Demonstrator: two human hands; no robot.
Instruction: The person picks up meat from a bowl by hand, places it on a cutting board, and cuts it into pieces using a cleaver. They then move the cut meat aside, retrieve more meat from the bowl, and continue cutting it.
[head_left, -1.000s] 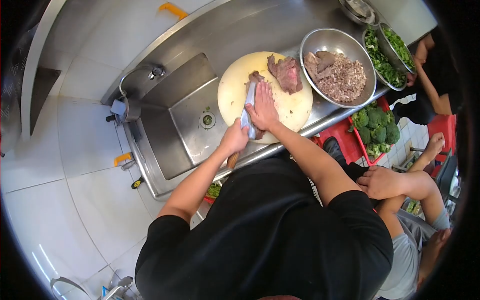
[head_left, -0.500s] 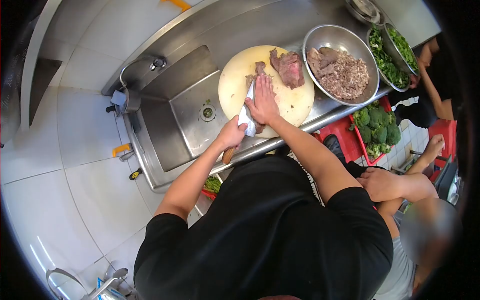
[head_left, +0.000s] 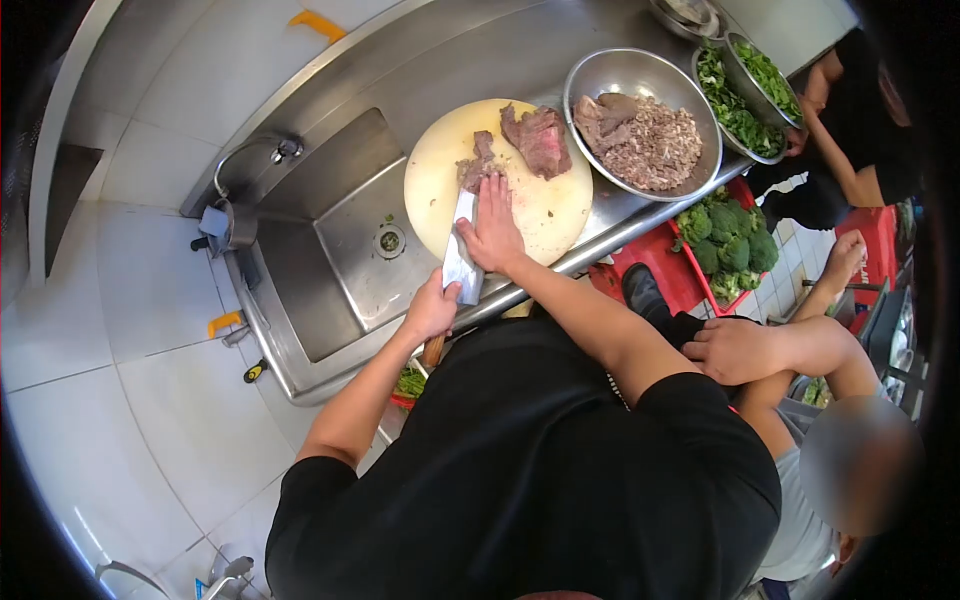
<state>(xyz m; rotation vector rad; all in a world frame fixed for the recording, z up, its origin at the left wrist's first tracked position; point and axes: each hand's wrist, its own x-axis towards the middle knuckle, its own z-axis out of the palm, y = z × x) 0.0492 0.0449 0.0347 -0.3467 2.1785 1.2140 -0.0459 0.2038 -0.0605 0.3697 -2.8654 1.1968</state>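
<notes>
My left hand (head_left: 432,305) grips the wooden handle of a broad cleaver (head_left: 463,250), whose blade slants up over the near left part of the round cutting board (head_left: 435,155). My right hand (head_left: 492,225) lies flat with fingers stretched, beside and partly over the blade. Its fingertips touch a thin, dark piece of meat (head_left: 482,158); what lies under the palm is hidden. A larger reddish piece of meat (head_left: 538,140) rests farther back on the board. To its right, a steel bowl (head_left: 585,85) holds chopped meat (head_left: 660,150) and a few larger pieces.
The sink basin (head_left: 325,255) is left of the board, with a faucet (head_left: 285,150) behind. Bowls of green leaves (head_left: 735,115) stand at upper right. Below the counter, a red crate holds broccoli (head_left: 725,240). Other people's arms (head_left: 750,350) are at the right.
The view has shifted, so the board sits farther left. The cleaver and both hands have come back toward my body relative to the board, exposing more of the thin meat piece.
</notes>
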